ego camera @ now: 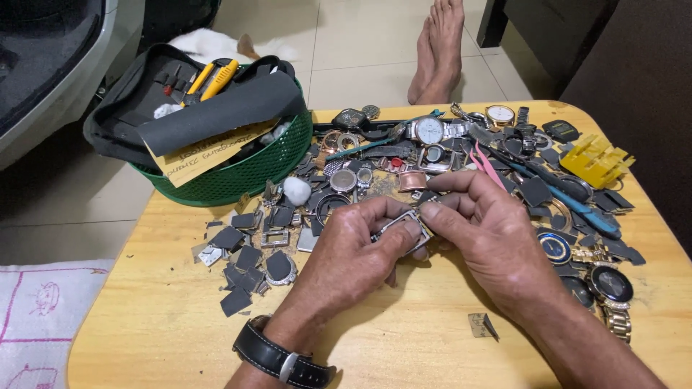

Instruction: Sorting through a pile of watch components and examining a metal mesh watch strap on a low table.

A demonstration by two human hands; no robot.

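Note:
My left hand (346,263) and my right hand (490,238) meet above the middle of the wooden table (144,324). Both pinch a small silver rectangular watch case (405,225) between thumbs and forefingers. A black leather-strap wristwatch (277,354) sits on my left wrist. Just beyond the hands lies a heap of watch parts (375,173): round cases, bezels, dark glass pieces and metal frames. Pink tweezers (484,164) lie right above my right hand.
A green mesh basket (245,173) with a black tool pouch and yellow-handled pliers (215,78) stands at the back left. A yellow plastic holder (595,160) and gold watches (611,288) lie at the right. Someone's bare feet (438,50) rest on the tiled floor beyond the table.

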